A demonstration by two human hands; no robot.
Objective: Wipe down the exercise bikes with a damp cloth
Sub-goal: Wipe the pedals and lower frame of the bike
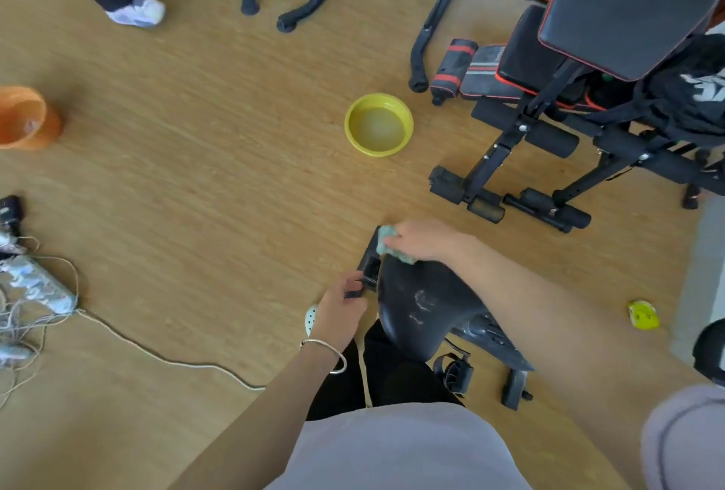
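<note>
One black bike [423, 305] by the floor's near edge, left hand [341, 307] curled round what seems its bracket, right hand [421, 240] clutching one green cloth [386, 232] against the bike's front, one yellow bowl [408, 124] of water mid-floor beyond, one orange bucket [27, 118] at the left edge.

The cloth [394, 244] is pale green against the black exercise bike [423, 305], whose saddle shows whitish scuff marks. On the tan wood-grain floor [196, 175] are a yellow basin [376, 150] of cloudy water, an orange bucket [43, 128] and a white cord [176, 362]. The weight bench [612, 6] is black with red piping, its foam roller [455, 65] is black with red bands, and the bracelet [314, 341] is silver.
</note>
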